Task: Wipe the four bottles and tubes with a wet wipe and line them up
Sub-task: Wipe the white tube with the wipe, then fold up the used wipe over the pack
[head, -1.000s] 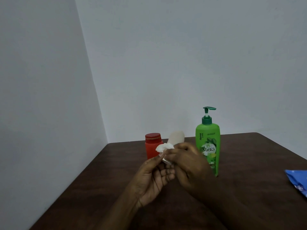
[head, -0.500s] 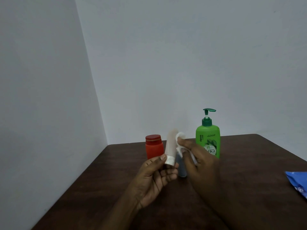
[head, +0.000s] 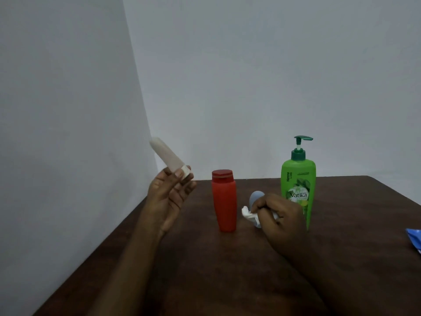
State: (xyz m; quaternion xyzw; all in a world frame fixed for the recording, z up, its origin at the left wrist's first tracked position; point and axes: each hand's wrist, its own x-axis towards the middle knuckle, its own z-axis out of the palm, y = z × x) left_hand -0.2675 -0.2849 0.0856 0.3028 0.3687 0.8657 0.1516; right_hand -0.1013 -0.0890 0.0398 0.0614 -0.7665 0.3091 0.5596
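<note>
My left hand holds a whitish tube by its cap end, raised and tilted up to the left, clear of the table. A red bottle stands upright mid-table. To its right my right hand grips a crumpled white wet wipe and closes around a grey-blue tube, whose rounded top shows above my fingers. A green pump bottle stands upright just behind that hand.
The dark brown wooden table sits in a corner of two pale walls. A blue wipe packet lies at the right edge of view.
My left hand has carried the whitish tube up and to the left. My right hand, with the wipe, has dropped away from it onto the grey-blue tube.
</note>
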